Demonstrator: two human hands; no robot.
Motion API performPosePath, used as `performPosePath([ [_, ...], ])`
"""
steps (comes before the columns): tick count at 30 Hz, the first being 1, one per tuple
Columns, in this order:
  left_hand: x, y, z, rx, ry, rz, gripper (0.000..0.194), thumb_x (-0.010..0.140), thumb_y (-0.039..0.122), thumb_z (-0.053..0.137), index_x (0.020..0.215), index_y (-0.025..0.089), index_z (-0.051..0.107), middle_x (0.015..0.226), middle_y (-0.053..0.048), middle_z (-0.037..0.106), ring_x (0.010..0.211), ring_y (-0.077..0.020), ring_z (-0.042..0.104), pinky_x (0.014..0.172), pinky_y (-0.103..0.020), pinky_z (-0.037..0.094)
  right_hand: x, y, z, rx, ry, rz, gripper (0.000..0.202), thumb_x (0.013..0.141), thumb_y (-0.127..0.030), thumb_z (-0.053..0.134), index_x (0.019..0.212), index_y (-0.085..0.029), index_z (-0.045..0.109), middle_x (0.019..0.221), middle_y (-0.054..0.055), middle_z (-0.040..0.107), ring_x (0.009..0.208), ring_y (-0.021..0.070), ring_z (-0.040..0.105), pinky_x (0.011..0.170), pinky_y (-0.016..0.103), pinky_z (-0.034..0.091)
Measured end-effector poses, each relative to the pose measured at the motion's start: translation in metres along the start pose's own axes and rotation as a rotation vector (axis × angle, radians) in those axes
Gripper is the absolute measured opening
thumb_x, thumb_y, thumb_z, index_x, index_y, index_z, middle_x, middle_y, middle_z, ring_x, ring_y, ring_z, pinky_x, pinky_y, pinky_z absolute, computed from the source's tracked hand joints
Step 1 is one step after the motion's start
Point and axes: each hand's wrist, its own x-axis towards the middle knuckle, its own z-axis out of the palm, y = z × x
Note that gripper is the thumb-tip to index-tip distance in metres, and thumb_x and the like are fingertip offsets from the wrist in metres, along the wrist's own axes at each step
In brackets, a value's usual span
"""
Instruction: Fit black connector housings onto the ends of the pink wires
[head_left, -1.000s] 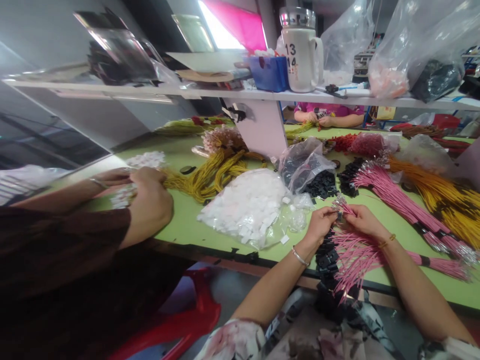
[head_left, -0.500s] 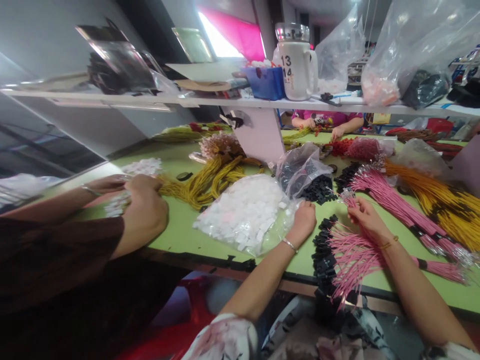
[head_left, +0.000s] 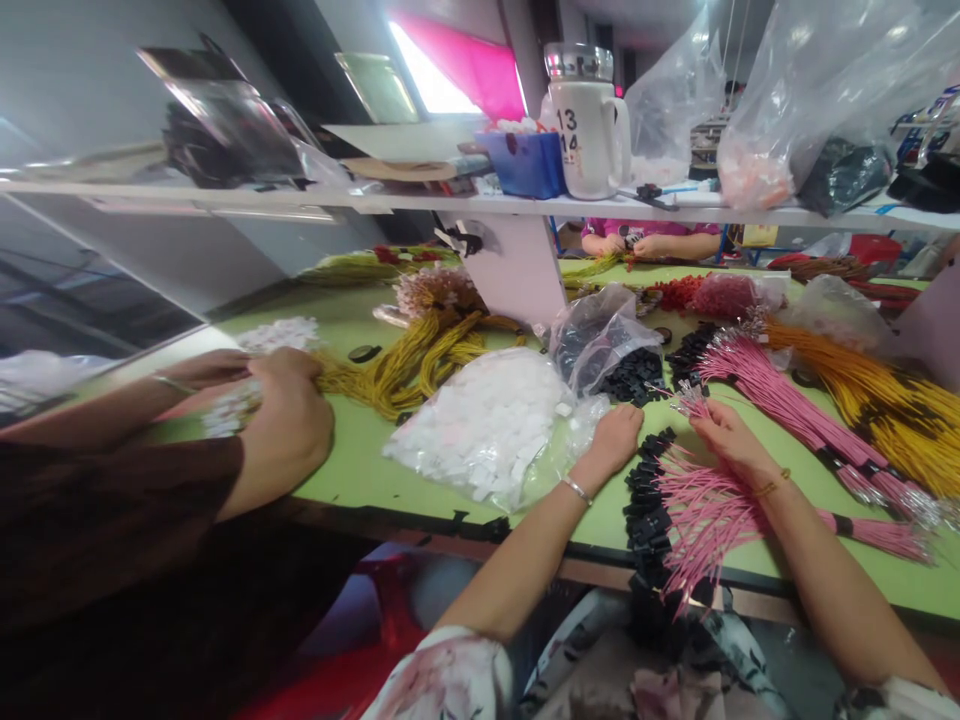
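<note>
My left hand (head_left: 618,436) is closed just in front of a pile of small black connector housings (head_left: 634,377); whatever its fingers pinch is too small to make out. My right hand (head_left: 726,438) is shut on a small bunch of pink wires (head_left: 694,404), whose silvery terminal ends stick out past the fingertips. Below and between the hands lie pink wires (head_left: 705,520) fitted with black housings (head_left: 648,500), some hanging over the table edge. Left of my left hand rests a clear bag of white plastic connectors (head_left: 495,420).
On the left, a co-worker's hands (head_left: 289,400) handle yellow wires (head_left: 409,365) and white pieces. Pink wire bundles (head_left: 787,400) and orange-yellow bundles (head_left: 877,415) lie right. Overhead, a shelf (head_left: 420,203) holds a mug (head_left: 589,130) and blue bin (head_left: 525,165). Another person (head_left: 652,240) sits opposite.
My left hand has shifted slightly right, toward my right hand. My right hand stays nearly in place with the pink wires. The hands of the person opposite have come closer together.
</note>
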Motion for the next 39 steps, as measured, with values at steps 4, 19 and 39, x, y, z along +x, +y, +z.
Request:
performPosePath([
  [4,0.001,0.013,-0.008,-0.54,0.178,-0.166,0.024,0.095,0.019,0.041,0.096,0.015,0.065,0.087,-0.008,0.065,0.078,-0.0186,0.061,0.071,-0.03,0.045,0.001,0.0,0.002,-0.002,0.015,0.005,0.025,0.075,-0.037,0.061,0.067,-0.02,0.045,0.058,-0.006,0.039,0.053,0.0094,0.031,0.05,0.024,0.024],
  [19,-0.003,0.05,-0.024,-1.644,0.018,-0.622,0.023,0.075,0.027,0.08,0.078,0.012,0.064,0.066,0.0,0.061,0.047,-0.0033,0.054,0.041,-0.013,0.033,0.004,0.002,0.006,0.112,-0.068,0.079,0.03,0.069,-0.044,0.071,0.072,-0.017,0.059,0.063,-0.002,0.053,0.057,0.0114,0.042,0.056,0.025,0.035],
  [39,-0.011,0.053,-0.023,-1.778,0.114,-0.502,0.03,0.06,0.01,0.081,0.088,0.012,0.072,0.084,-0.003,0.07,0.066,-0.0079,0.061,0.07,-0.023,0.051,0.003,0.002,0.006,0.067,0.02,0.104,0.033,0.069,-0.044,0.067,0.059,-0.019,0.047,0.053,-0.005,0.04,0.05,0.0085,0.031,0.047,0.024,0.022],
])
